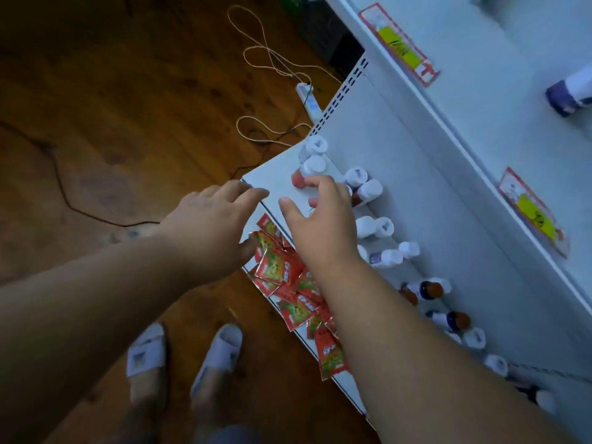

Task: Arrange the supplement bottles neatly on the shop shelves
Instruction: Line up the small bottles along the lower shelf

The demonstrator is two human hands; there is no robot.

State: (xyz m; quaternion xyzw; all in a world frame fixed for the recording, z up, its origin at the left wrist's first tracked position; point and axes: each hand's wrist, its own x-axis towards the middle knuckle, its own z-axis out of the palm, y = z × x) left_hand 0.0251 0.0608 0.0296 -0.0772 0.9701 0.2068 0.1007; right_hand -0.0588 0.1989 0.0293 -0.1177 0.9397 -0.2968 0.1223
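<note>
Head view, looking down. White shelf w/ white-capped bottles upright along back, long axes vertical, caps up toward camera. Right hand over near-left end, fingers spread & curled round pink bottle; contact unclear. Left hand open, empty, at shelf corner. Red sachets strewn along front edge.
</note>
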